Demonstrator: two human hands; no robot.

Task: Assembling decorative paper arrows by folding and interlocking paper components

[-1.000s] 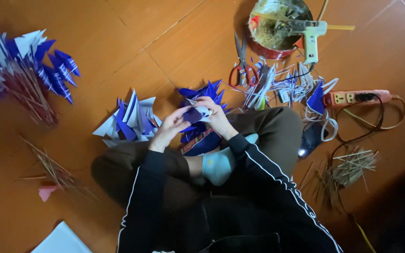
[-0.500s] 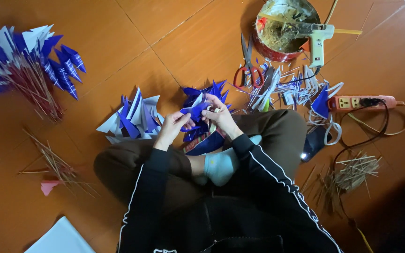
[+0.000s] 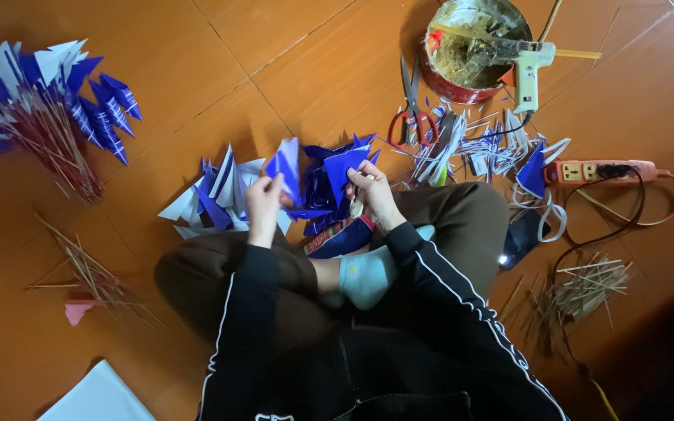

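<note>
Sitting cross-legged on the floor [image 3: 196, 93], the person pinches a blue paper triangle [image 3: 286, 168] in the left hand [image 3: 263, 204], while the right hand [image 3: 370, 191] grips another blue piece [image 3: 343, 165] above the loose pile [image 3: 216, 195]. This looks like sorting or folding flags; a stick [image 3: 79, 269] seems needed next.

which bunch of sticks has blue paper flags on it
The bundle of flagged sticks at far left; the loose sticks near it and the pile at right are bare.

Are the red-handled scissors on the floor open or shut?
Shut: the scissors lie with blades together in one point, handles side by side.
</note>
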